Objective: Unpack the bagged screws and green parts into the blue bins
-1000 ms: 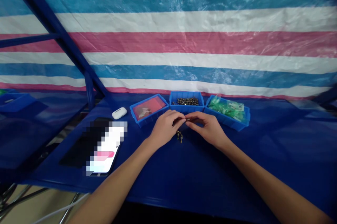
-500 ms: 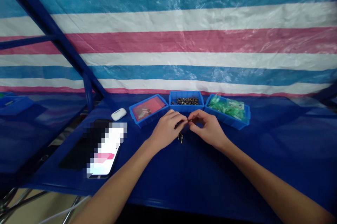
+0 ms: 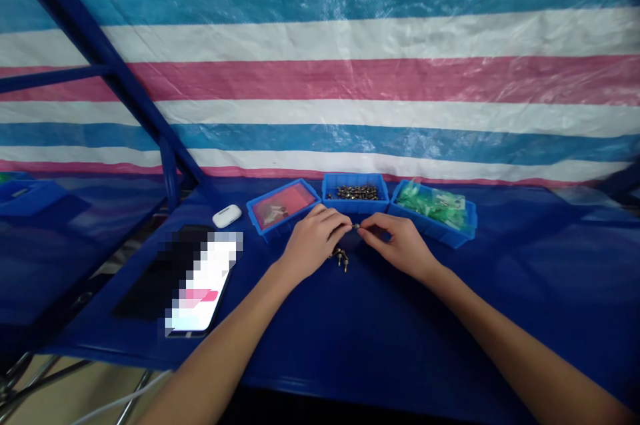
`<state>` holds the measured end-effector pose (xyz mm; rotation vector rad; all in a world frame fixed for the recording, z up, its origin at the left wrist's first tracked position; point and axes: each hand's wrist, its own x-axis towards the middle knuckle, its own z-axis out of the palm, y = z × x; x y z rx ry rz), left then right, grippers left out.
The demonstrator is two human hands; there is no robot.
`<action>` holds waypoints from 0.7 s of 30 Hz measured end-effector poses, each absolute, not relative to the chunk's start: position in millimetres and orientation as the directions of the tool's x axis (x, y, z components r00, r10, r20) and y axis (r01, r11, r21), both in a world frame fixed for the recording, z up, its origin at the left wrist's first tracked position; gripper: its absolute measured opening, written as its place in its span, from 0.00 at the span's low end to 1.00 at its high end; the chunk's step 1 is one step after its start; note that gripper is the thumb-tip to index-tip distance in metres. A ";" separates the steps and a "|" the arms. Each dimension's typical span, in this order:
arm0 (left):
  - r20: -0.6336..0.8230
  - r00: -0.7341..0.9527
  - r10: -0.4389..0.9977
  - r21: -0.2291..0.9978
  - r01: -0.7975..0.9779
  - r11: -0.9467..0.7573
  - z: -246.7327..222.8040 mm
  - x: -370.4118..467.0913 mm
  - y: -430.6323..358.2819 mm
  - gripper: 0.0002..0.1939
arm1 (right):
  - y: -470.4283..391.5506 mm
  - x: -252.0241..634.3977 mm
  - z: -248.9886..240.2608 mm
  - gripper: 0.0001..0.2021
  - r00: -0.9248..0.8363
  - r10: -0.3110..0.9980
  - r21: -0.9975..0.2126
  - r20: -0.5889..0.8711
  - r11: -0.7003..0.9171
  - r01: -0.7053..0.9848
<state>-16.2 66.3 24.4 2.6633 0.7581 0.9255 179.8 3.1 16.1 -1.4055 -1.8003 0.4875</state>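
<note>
My left hand [image 3: 315, 242] and my right hand [image 3: 400, 243] meet fingertip to fingertip over the blue table. Between them they pinch a small metal part [image 3: 355, 226], too small to make out in detail. Several small brass-coloured metal pieces [image 3: 343, 258] lie on the table just below my left fingers. Behind the hands is a blue bin [image 3: 355, 203] with many small dark metal parts. Left of it, another blue bin [image 3: 267, 233] holds a reddish sheet and a few small pieces. The blue bin on the right [image 3: 445, 233] holds green plastic bags.
On the left lie a white earbud case [image 3: 227, 216], a lit phone [image 3: 203, 292] and a dark flat object [image 3: 150, 278]. A blue metal frame [image 3: 135, 105] slants behind them. A striped plastic sheet [image 3: 375, 78] hangs behind the table. Another blue bin [image 3: 30, 197] stands far left.
My fingertips have drawn slightly apart, so the small metal part shows between them. More of the brass-coloured pieces is visible below my left hand.
</note>
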 end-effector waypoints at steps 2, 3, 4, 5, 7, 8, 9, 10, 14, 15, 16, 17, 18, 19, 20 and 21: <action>0.499 0.680 0.537 0.350 0.409 -0.843 25.8 -17.7 66.8 0.08 | 2.2 179.8 17.4 0.08 -0.100 0.926 -0.629 0.363 0.323 0.707; 0.493 0.683 0.539 0.343 0.417 -0.842 26.2 -18.2 66.9 0.08 | 1.9 179.5 17.5 0.09 -0.107 0.925 -0.610 0.365 0.324 0.723; 0.491 0.683 0.541 0.337 0.424 -0.841 26.5 -18.6 67.0 0.09 | 1.7 179.2 17.5 0.10 -0.115 0.923 -0.598 0.367 0.329 0.731; 0.489 0.683 0.543 0.332 0.429 -0.840 26.5 -18.8 67.0 0.09 | 1.6 178.8 17.2 0.10 -0.129 0.921 -0.586 0.368 0.338 0.736; 0.485 0.689 0.539 0.326 0.430 -0.842 26.0 -18.7 67.0 0.09 | 1.5 178.0 16.2 0.09 -0.163 0.915 -0.557 0.369 0.358 0.749; 0.480 0.694 0.537 0.323 0.429 -0.843 25.6 -18.5 66.9 0.09 | 1.3 177.7 15.7 0.09 -0.176 0.913 -0.541 0.368 0.364 0.758; 0.476 0.699 0.533 0.318 0.428 -0.846 25.2 -18.4 66.9 0.09 | 1.1 177.3 15.2 0.09 -0.187 0.912 -0.526 0.364 0.367 0.767; 0.473 0.705 0.529 0.312 0.427 -0.849 24.9 -18.2 67.0 0.09 | 0.9 177.0 14.8 0.09 -0.198 0.912 -0.509 0.359 0.370 0.777; 0.459 0.725 0.513 0.287 0.425 -0.858 23.9 -17.9 67.6 0.10 | 0.0 175.4 14.1 0.09 -0.233 0.913 -0.455 0.336 0.374 0.809; 0.453 0.730 0.511 0.283 0.426 -0.859 23.8 -18.0 67.8 0.10 | -0.1 175.0 13.8 0.09 -0.235 0.913 -0.451 0.333 0.373 0.811; 0.443 0.738 0.510 0.278 0.428 -0.860 23.8 -18.2 67.9 0.10 | -0.1 174.6 13.3 0.09 -0.234 0.914 -0.454 0.332 0.373 0.809; 0.433 0.746 0.505 0.271 0.427 -0.863 23.9 -18.4 68.0 0.10 | -0.2 174.3 12.6 0.09 -0.231 0.915 -0.463 0.330 0.371 0.805; 0.424 0.757 0.497 0.262 0.423 -0.868 24.3 -18.7 68.0 0.10 | -0.4 173.9 11.9 0.08 -0.226 0.917 -0.476 0.329 0.368 0.799; 0.416 0.770 0.484 0.252 0.414 -0.875 24.8 -19.1 68.0 0.10 | -0.7 173.5 11.4 0.07 -0.221 0.919 -0.489 0.326 0.364 0.792; 0.412 0.778 0.473 0.246 0.405 -0.881 25.6 -19.5 67.9 0.09 | -1.1 173.1 11.2 0.07 -0.215 0.922 -0.502 0.323 0.359 0.787; 0.417 0.778 0.470 0.245 0.402 -0.882 26.7 -20.0 67.7 0.09 | -1.4 172.6 11.6 0.06 -0.210 0.924 -0.513 0.320 0.355 0.781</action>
